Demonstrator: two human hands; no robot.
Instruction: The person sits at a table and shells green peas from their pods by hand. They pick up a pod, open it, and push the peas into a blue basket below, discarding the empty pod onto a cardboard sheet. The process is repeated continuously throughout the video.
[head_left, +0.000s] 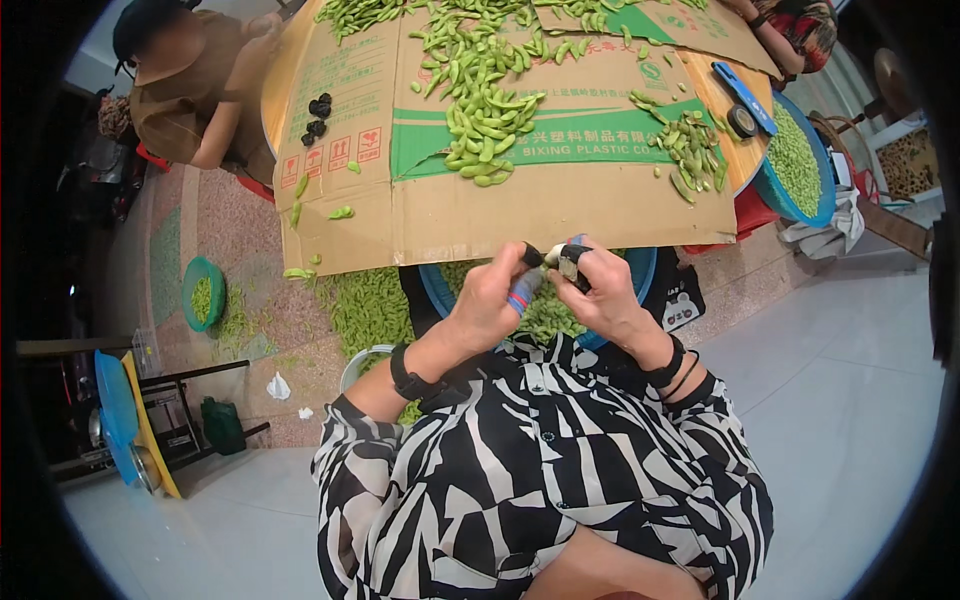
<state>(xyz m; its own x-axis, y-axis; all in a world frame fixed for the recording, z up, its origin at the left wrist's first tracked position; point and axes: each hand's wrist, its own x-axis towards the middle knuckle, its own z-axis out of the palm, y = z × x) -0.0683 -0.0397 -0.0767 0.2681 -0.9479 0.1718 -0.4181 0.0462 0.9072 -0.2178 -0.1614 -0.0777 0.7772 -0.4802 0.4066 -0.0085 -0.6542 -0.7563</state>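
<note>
My left hand (491, 294) and my right hand (604, 292) meet at the fingertips just below the front edge of the cardboard sheet (562, 217). Pinched between them is a green soybean pod (548, 261), mostly hidden by the fingers. Black tape and other wraps cover several fingertips on both hands. Right under them, a blue basin (436, 289) holds shelled green soybeans (551, 315). Ahead on the cardboard lies a long heap of whole soybean pods (487, 112).
Emptied-looking pods (690, 146) lie at right, near black tape (742, 120) and a blue cutter (742, 94). Another blue basin (761, 187) holds beans. Pods (371, 307) cover floor at left, beside a white bucket (360, 367). Two people sit across, left (202, 90) and right (787, 37).
</note>
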